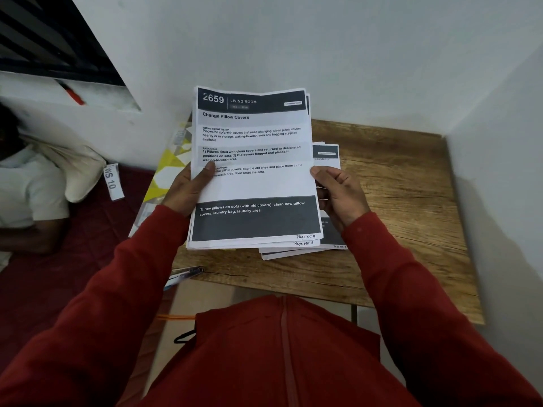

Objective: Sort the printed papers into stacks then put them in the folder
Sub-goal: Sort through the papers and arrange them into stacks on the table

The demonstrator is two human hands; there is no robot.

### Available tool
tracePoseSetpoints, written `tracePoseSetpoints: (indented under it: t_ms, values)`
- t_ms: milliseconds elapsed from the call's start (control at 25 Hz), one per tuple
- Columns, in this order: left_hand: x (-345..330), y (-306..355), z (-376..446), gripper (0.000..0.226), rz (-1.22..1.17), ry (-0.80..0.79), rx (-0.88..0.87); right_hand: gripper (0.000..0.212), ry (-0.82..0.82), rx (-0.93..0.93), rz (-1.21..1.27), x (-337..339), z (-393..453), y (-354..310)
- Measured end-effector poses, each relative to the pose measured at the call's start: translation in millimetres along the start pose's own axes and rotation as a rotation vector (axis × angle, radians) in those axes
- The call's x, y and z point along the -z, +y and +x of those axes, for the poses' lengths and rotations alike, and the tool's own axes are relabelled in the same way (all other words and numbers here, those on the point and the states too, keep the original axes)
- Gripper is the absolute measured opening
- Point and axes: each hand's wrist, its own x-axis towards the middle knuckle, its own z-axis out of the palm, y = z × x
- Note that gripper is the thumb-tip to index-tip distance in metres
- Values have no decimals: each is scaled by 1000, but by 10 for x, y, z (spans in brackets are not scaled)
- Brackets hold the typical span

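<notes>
Here I hold the sheaf of papers point(252, 171) upright over the table point(396, 201), left hand point(188, 189) gripping its left edge, right hand point(338, 192) pinching the right; remaining sheets point(327, 160) lie just behind, nearer my right hand.

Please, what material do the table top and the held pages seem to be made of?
Table top: looks like wood or wood-pattern laminate, matte, with brown grain lines and a dark crack-like streak; which one is unclear.
Held pages: thin white printer paper, matte, with black print; the sheets bend slightly between the left hand and right hand.
</notes>
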Motion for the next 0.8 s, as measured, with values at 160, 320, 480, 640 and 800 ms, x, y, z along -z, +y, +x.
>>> tracePoseSetpoints:
  t_ms: [160, 320, 480, 640, 800]
  values:
    - [-32, 60, -15, 19, 1, -19, 3, 30, 2, 9, 34, 30, 27, 45]
    - [-59, 110, -11, 21, 9, -28, 5, 26, 17, 31, 74, 26, 6, 14]
    - [-85, 112, -15, 28, -28, -30, 17, 19, 25, 38, 98, 32, -8, -6]
    - [-117, 103, -24, 38, -77, -48, 31, 13, 42, 45, 99, 27, -25, -31]
    - [-126, 81, -29, 37, -104, -58, 50, 11, 84, 35, 87, 31, -43, -17]
